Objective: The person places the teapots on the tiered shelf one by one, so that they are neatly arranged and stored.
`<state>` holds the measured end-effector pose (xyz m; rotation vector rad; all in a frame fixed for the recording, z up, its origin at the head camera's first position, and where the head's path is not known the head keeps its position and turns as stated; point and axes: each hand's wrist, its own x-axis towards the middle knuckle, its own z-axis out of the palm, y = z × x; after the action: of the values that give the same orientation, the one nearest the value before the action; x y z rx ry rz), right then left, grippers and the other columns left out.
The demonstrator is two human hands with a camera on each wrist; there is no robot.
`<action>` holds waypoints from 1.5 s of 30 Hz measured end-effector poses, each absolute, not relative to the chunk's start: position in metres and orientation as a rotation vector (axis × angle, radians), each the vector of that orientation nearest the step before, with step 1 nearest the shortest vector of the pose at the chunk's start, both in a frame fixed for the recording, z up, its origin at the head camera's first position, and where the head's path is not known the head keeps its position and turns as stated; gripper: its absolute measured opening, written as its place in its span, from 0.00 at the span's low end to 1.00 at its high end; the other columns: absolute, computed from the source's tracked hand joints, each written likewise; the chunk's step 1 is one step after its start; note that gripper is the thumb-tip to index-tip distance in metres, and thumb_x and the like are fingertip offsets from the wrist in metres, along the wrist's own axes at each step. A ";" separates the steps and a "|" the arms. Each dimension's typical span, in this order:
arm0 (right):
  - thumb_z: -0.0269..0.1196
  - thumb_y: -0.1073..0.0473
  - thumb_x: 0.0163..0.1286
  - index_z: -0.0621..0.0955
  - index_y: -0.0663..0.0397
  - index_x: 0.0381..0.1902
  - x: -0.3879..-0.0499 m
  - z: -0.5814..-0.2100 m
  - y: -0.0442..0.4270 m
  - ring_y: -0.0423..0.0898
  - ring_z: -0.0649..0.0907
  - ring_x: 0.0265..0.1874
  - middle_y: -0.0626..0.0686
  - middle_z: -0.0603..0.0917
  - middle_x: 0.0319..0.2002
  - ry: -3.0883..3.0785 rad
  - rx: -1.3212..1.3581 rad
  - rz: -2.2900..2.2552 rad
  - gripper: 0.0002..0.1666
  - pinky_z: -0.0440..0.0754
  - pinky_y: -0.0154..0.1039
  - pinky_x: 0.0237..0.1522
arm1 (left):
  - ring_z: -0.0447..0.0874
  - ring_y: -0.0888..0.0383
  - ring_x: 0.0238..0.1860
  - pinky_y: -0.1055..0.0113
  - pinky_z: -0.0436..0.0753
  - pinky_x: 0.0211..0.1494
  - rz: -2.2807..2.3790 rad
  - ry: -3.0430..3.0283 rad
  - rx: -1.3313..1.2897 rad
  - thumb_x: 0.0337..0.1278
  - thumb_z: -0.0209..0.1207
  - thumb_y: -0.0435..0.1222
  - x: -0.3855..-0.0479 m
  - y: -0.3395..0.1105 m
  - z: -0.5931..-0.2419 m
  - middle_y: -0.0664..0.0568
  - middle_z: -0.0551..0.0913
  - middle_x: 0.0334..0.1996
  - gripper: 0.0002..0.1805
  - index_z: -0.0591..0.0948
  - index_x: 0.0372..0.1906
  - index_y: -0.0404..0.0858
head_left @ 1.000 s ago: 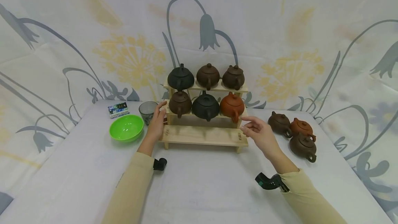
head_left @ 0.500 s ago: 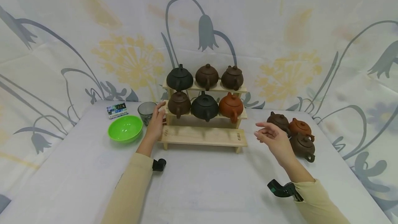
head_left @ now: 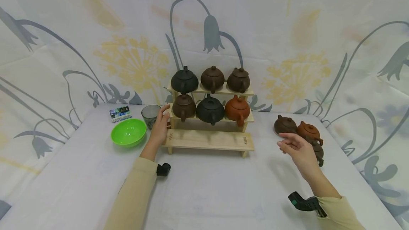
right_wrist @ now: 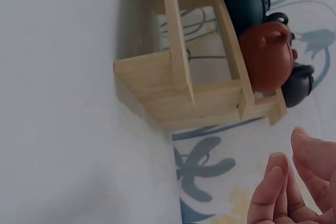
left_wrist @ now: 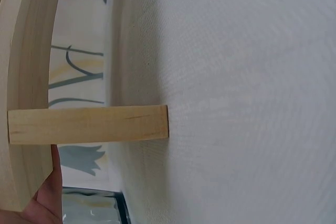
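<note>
"So, where's the front loose teapot [head_left: 317, 149] sitting?"
"Just right of the right hand [head_left: 299, 153], partly behind it; that nearer hand is hovering relaxed, empty. The left hand [head_left: 159, 127] is gripping the wooden stand [head_left: 207, 138]."

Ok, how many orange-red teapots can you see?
2: one orange-red teapot at the right end of the middle shelf; a second one on the table, partly hidden.

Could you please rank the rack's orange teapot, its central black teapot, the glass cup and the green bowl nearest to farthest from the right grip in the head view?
From the right grip:
1. Orange teapot, on the rack, right side.
2. Black teapot, on the rack, centre.
3. Glass cup, left of the rack.
4. Green bowl, further left.
</note>
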<state>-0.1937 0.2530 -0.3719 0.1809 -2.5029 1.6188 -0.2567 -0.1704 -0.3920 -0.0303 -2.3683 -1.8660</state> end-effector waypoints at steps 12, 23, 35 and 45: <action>0.62 0.51 0.65 0.76 0.57 0.53 -0.190 -0.395 0.297 0.39 0.81 0.32 0.47 0.81 0.33 -2.481 0.095 1.606 0.22 0.79 0.27 0.34 | 0.63 0.41 0.62 0.50 0.66 0.61 -1.881 -2.360 -0.049 0.73 0.31 0.51 -0.257 -0.170 -0.393 0.43 0.53 0.70 0.25 0.53 0.71 0.51; 0.64 0.46 0.61 0.74 0.52 0.56 -0.198 -0.439 0.359 0.38 0.79 0.32 0.45 0.81 0.35 -2.498 -0.082 1.559 0.28 0.78 0.27 0.33 | 0.62 0.41 0.63 0.50 0.66 0.61 -1.859 -2.371 -0.055 0.74 0.31 0.49 -0.257 -0.169 -0.391 0.43 0.52 0.70 0.25 0.53 0.71 0.51; 0.65 0.53 0.63 0.77 0.47 0.52 -0.186 -0.435 0.384 0.36 0.80 0.29 0.38 0.83 0.30 -2.475 -0.124 1.543 0.20 0.77 0.25 0.30 | 0.61 0.42 0.64 0.49 0.65 0.61 -1.853 -2.363 -0.060 0.74 0.31 0.50 -0.257 -0.169 -0.391 0.44 0.53 0.70 0.25 0.54 0.70 0.50; 0.62 0.47 0.64 0.70 0.65 0.59 -0.169 -0.407 0.376 0.37 0.77 0.27 0.39 0.80 0.27 -2.716 -0.430 1.372 0.34 0.75 0.32 0.27 | 0.61 0.41 0.64 0.47 0.63 0.62 -1.831 -2.389 -0.024 0.73 0.31 0.51 -0.256 -0.170 -0.393 0.43 0.53 0.70 0.25 0.54 0.71 0.52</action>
<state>-0.1692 0.3760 -0.4066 -0.4303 -2.7157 1.3724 -0.2560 -0.1701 -0.3925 -0.0239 -2.3886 -1.8312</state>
